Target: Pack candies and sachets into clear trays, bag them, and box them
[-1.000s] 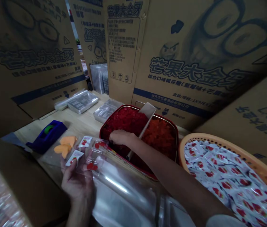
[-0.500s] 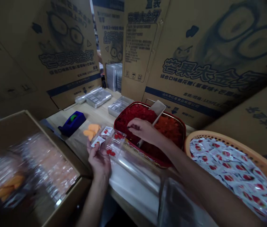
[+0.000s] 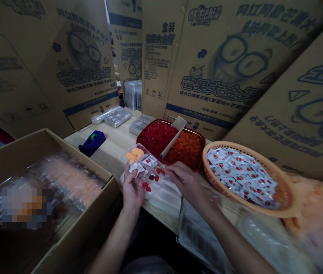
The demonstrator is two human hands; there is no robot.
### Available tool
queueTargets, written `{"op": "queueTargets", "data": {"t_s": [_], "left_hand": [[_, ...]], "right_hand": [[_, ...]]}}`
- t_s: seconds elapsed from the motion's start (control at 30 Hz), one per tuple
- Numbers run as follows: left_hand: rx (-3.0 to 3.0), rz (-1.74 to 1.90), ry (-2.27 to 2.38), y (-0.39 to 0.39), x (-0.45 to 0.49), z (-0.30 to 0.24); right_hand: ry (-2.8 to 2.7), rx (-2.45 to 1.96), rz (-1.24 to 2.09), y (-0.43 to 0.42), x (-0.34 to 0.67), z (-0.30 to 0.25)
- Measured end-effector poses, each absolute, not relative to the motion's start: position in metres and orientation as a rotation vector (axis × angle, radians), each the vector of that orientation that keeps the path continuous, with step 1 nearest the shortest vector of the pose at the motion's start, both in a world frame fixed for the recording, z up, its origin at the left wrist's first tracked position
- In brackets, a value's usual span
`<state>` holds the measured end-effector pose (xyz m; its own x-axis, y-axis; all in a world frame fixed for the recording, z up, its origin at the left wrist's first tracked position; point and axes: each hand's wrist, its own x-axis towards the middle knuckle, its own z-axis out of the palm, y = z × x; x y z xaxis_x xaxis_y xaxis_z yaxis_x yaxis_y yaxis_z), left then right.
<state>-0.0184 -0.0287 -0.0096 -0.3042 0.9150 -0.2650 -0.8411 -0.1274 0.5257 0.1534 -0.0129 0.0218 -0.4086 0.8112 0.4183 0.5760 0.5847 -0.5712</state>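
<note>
My left hand (image 3: 133,188) grips the near left side of a clear plastic tray (image 3: 153,186), thumb on top. In the tray lie orange candy pieces (image 3: 135,154), white sachets with red print (image 3: 150,160) and small red candies (image 3: 146,187), with one dark piece (image 3: 151,177) among them. My right hand (image 3: 184,182) is at the tray's right side, fingertips pinched together by the red candies; whatever they hold is hidden. Just behind it stands a red tub (image 3: 202,160), red candies on its left and orange ones on its right, split by a pale divider (image 3: 173,137).
An orange basket (image 3: 285,194) of sachets stands right of the tub. An open cardboard box (image 3: 93,163) with wrapped packs is at left. A blue tape dispenser (image 3: 92,144) and stacked clear trays (image 3: 117,116) lie farther back. Tall printed cartons (image 3: 161,76) wall the table.
My right hand has moved from over the red candies in the tub to the tray's right side. More candies show in the tray. The view has shifted, showing more at right.
</note>
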Motion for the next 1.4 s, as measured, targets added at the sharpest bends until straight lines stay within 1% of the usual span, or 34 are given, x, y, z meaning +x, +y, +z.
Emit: {"op": "queueTargets", "data": {"t_s": [0.1, 0.2, 0.3, 0.47, 0.73, 0.9, 1.03, 1.13, 1.27, 1.33, 1.4], "left_hand": [[0.115, 1.656, 0.720, -0.043, -0.021, -0.015], [0.125, 1.587, 0.714, -0.056, -0.025, -0.024], [0.140, 1.532, 0.694, -0.065, -0.026, -0.029], [0.154, 1.462, 0.673, -0.080, -0.020, -0.030], [0.152, 1.399, 0.732, -0.090, -0.013, -0.032], [0.177, 1.373, 0.717, -0.091, -0.014, -0.038], [0.182, 1.298, 0.720, -0.089, -0.017, -0.042], [0.167, 1.233, 0.719, -0.087, -0.019, -0.046], [0.176, 1.172, 0.675, -0.088, -0.014, -0.047], [0.169, 1.131, 0.667, -0.091, -0.008, -0.045], [0.169, 1.081, 0.658, -0.095, 0.000, -0.042]], "right_hand": [[-1.918, -1.468, 0.260, -0.036, 0.185, -0.012], [-1.930, -1.773, 0.105, -0.045, 0.212, -0.048], [-1.910, -1.966, 0.016, -0.043, 0.226, -0.071], [-1.973, -1.965, -0.115, -0.042, 0.231, -0.080], [-1.915, -1.942, -0.154, -0.047, 0.233, -0.084], [-1.795, -1.941, -0.162, -0.050, 0.229, -0.078], [-1.759, -1.822, -0.101, -0.054, 0.230, -0.065], [-1.760, -1.662, 0.081, -0.057, 0.231, -0.041], [-1.869, -1.483, 0.384, -0.054, 0.216, 0.006], [-2.014, -1.450, 0.360, -0.048, 0.196, 0.027], [-2.183, -1.497, 0.228, -0.039, 0.172, 0.038]]}}
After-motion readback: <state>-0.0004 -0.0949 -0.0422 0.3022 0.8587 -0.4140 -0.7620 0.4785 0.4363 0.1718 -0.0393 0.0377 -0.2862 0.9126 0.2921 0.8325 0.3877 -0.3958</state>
